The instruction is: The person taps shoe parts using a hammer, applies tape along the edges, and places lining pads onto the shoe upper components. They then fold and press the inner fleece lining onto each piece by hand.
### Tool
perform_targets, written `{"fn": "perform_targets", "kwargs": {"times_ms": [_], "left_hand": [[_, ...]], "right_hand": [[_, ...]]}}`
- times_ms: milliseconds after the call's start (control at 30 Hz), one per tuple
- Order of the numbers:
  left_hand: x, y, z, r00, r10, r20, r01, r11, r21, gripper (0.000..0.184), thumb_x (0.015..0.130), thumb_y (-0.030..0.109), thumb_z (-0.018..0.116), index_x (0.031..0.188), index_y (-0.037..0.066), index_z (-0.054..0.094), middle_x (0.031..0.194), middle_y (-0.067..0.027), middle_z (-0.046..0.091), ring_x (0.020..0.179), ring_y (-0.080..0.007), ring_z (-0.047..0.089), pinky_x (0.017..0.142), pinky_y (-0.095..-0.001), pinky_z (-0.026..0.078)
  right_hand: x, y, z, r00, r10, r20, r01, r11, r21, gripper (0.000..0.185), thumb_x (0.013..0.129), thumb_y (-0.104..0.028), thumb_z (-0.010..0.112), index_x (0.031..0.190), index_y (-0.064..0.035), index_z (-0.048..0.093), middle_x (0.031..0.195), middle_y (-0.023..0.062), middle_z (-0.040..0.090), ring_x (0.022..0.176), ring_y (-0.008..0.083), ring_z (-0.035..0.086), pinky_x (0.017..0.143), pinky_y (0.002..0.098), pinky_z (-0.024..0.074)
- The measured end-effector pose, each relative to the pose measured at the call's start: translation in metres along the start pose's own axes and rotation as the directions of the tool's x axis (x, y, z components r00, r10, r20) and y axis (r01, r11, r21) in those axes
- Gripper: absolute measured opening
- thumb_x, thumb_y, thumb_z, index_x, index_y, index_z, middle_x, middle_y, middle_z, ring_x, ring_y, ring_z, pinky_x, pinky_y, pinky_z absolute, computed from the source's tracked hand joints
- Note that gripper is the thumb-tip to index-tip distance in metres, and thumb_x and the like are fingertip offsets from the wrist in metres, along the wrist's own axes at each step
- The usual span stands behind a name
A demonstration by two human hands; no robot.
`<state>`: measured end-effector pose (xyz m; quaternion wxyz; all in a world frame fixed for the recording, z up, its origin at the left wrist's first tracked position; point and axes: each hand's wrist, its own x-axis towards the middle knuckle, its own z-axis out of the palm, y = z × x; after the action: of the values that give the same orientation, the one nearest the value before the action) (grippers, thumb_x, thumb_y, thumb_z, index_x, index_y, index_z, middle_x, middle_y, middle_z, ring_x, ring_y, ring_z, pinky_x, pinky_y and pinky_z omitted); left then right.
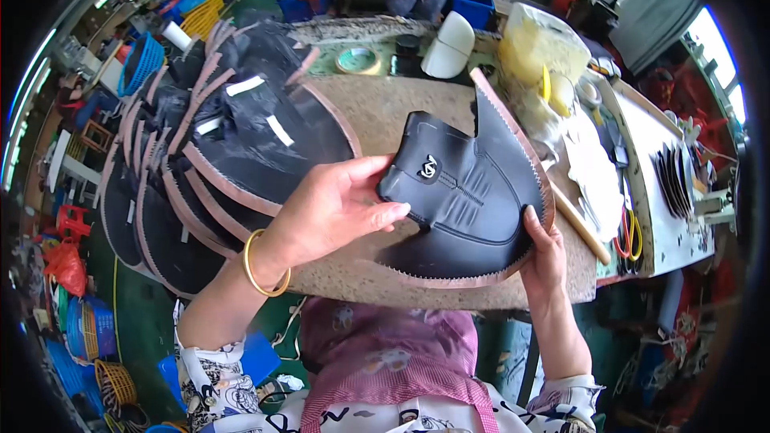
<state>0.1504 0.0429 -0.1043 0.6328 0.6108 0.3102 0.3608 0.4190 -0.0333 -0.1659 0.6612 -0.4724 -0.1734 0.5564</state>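
A black leather shoe upper (pixel 489 200) is held up over the bench in front of me. It has a small silver emblem (pixel 427 167) on its tongue part and a pinkish-brown zigzag-cut strip along its curved edge. My left hand (pixel 329 212) is closed at the tongue's left edge, thumb in front, the other fingers partly hidden behind. At the lower right of the curved edge, my right hand (pixel 548 261) pinches the upper, thumb on the front and fingers underneath. To the left lies a pile of similar black uppers (pixel 265 152), some with white labels.
On the bench (pixel 353 104) are a tape roll (pixel 358 61), a white curved piece (pixel 449 46), a yellowed plastic container (pixel 543 44) and a wooden stick (pixel 579 223). Scissors with yellow handles (pixel 634 236) hang at the right, beside a white tray (pixel 670 192) holding dark pieces.
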Motion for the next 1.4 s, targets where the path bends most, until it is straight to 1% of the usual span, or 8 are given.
{"fn": "perform_targets", "kwargs": {"times_ms": [433,500,567,733,867,900,1067,1400], "left_hand": [[0.023,0.014,-0.006,0.973,0.088,-0.213,-0.034,0.969,0.244,0.031,0.086,0.002,0.062,0.115,-0.005,0.055,0.086,-0.0041,0.066,0.073,-0.0066,0.061,0.066,-0.0203,0.050],[0.047,0.008,-0.016,0.830,0.493,-0.261,-0.329,0.811,0.485,0.034,0.089,0.009,0.061,0.120,-0.003,0.053,0.102,-0.0079,0.064,0.084,-0.0070,0.059,0.073,-0.0213,0.049],[0.063,0.025,-0.025,0.619,0.756,-0.211,-0.328,0.494,0.805,0.030,0.091,0.009,0.057,0.119,-0.001,0.055,0.103,-0.0062,0.064,0.083,-0.0077,0.057,0.075,-0.0220,0.047],[0.023,-0.002,-0.009,0.911,0.400,-0.096,-0.311,0.822,0.477,0.016,0.093,0.012,0.054,0.096,-0.002,0.061,0.092,-0.0044,0.064,0.080,-0.0087,0.059,0.074,-0.0231,0.050],[-0.004,-0.056,0.031,0.977,0.162,-0.140,-0.120,0.955,0.271,0.024,0.094,0.012,0.053,0.114,-0.001,0.053,0.099,-0.0041,0.062,0.082,-0.0070,0.058,0.071,-0.0200,0.050],[-0.009,-0.056,0.037,0.990,-0.013,-0.137,0.013,1.000,0.003,0.027,0.094,0.011,0.053,0.117,-0.001,0.051,0.097,-0.0054,0.061,0.084,-0.0077,0.058,0.071,-0.0205,0.050],[-0.012,-0.065,0.053,0.920,0.280,-0.273,-0.272,0.960,0.067,0.027,0.093,0.010,0.053,0.118,-0.001,0.050,0.096,-0.0078,0.062,0.088,-0.0116,0.061,0.075,-0.0230,0.050],[-0.025,-0.043,0.053,0.900,0.309,-0.308,-0.283,0.951,0.127,0.021,0.097,0.016,0.046,0.106,0.000,0.056,0.084,-0.0043,0.063,0.070,-0.0040,0.057,0.057,-0.0174,0.045]], "right_hand": [[0.018,0.019,0.039,0.995,-0.095,0.041,0.089,0.987,0.132,0.038,0.091,-0.017,0.059,0.125,-0.0025,0.049,0.121,0.0069,0.057,0.109,0.0175,0.054,0.097,0.0345,0.0423],[0.036,0.012,0.058,0.985,-0.166,0.051,0.154,0.972,0.179,0.048,0.091,-0.021,0.058,0.132,-0.0016,0.042,0.129,0.0076,0.050,0.116,0.0196,0.049,0.101,0.0363,0.0378],[0.071,0.016,0.068,0.991,-0.131,-0.022,0.132,0.969,0.207,0.052,0.091,-0.023,0.059,0.133,-0.0005,0.039,0.131,0.0085,0.049,0.117,0.0205,0.048,0.102,0.0364,0.0369],[0.060,0.032,0.051,0.952,0.268,0.144,-0.287,0.950,0.126,0.052,0.094,-0.010,0.048,0.135,0.0079,0.022,0.131,0.0203,0.044,0.121,0.0316,0.046,0.104,0.0432,0.0386],[-0.016,0.033,0.072,0.899,0.060,0.434,-0.199,0.939,0.282,0.048,0.097,-0.018,0.041,0.138,0.0006,0.024,0.140,0.0221,0.035,0.120,0.0349,0.047,0.102,0.0446,0.0390],[-0.019,0.040,0.073,0.892,0.077,0.446,-0.236,0.921,0.311,0.049,0.097,-0.021,0.041,0.139,-0.0028,0.023,0.143,0.0202,0.032,0.120,0.0336,0.047,0.101,0.0442,0.0396],[-0.034,0.048,0.089,0.875,0.019,0.483,-0.183,0.938,0.294,0.055,0.097,-0.032,0.038,0.142,-0.0043,0.024,0.144,0.0162,0.033,0.124,0.0269,0.045,0.102,0.0402,0.0367],[-0.043,0.054,0.089,0.844,0.061,0.532,-0.350,0.815,0.462,0.054,0.095,-0.034,0.042,0.139,-0.0035,0.033,0.144,0.0170,0.033,0.123,0.0258,0.047,0.103,0.0399,0.0367]]}}
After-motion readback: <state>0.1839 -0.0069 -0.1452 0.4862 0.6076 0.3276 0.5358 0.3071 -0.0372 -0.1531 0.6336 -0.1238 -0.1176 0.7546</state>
